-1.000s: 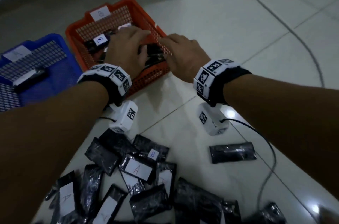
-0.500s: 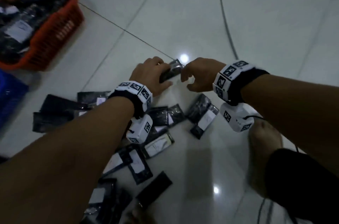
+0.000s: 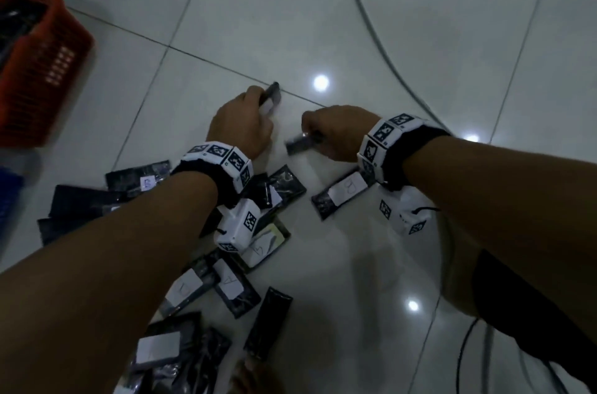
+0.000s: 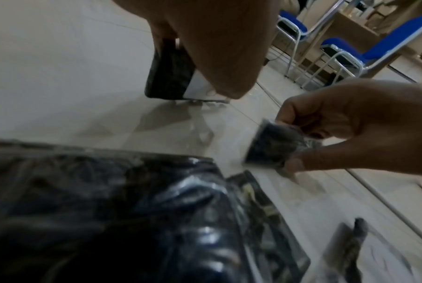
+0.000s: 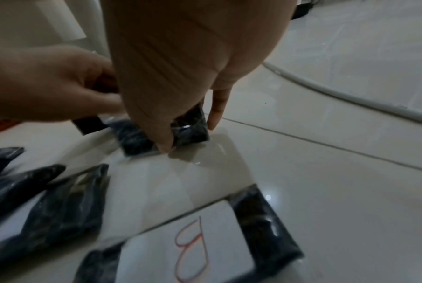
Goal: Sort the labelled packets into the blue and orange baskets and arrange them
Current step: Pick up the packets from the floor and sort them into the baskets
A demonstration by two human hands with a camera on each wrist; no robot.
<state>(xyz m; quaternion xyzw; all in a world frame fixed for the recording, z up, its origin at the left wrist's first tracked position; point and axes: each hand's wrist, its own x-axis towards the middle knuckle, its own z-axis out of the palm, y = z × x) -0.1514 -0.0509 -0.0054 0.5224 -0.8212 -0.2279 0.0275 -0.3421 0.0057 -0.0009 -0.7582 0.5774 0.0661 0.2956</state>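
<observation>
**Both hands hold a packet each above the tiled floor**

At the far left, the orange basket (image 3: 38,70) stands on the floor (image 3: 323,22) with dark packets inside, and a sliver of the blue basket (image 3: 8,196) shows just below it at the frame edge.

The left hand (image 3: 240,127) reaches forward from a forearm that crosses the loose pile of packets (image 3: 206,284). Its fingers (image 4: 212,47) are curled round a dark packet with a white label (image 4: 173,76), which hangs end-down just above the floor; the letter on the label cannot be read. A marker-covered wristband sits on the wrist.

To the right, well apart from the left hand, the right hand (image 3: 336,132) is held low with the knuckles up. Its thumb and fingers (image 5: 217,107) pinch a second dark packet (image 5: 180,132) by one end, the free end pointing towards the left hand and close to the floor. This packet is glossy and crinkled, and no label shows on the visible side.

Just beneath the right wrist lies a packet labelled B (image 3: 342,195) flat on the floor, its white label face-up with the letter in red. The other packets in the pile are black and shiny, several with white labels, one marked A.
</observation>
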